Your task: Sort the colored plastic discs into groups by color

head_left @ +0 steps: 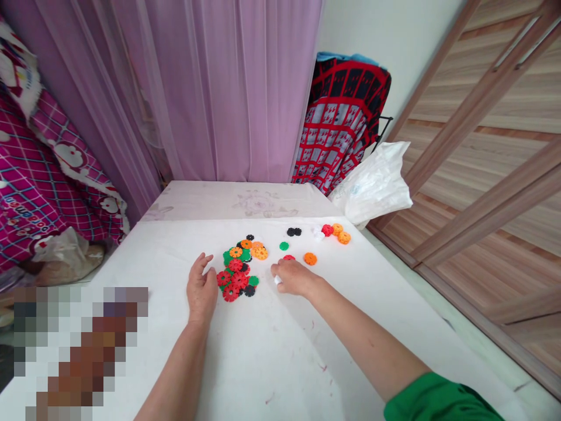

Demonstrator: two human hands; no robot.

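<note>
My left hand (203, 287) is beside a heap of snowflake building discs, its fingers apart and nothing in them. Red discs (235, 280) lie at the near side of this heap, with orange discs (246, 248), green ones and black ones (249, 290) mixed in. My right hand (290, 276) is low over the table right of the heap, fingers closed on a white disc (278, 280), of which only a small part shows. Just behind that hand lies a partly hidden red disc (288, 257). An orange disc (310, 258) and a green disc (284, 246) lie close by.
Black discs (294, 232) lie farther back on the white-covered table (263, 362). At the back right are white discs (318, 233), a red one and orange ones (344, 238). A white plastic bag (372, 184) stands past the table's right edge. Purple curtains (228, 88) hang behind.
</note>
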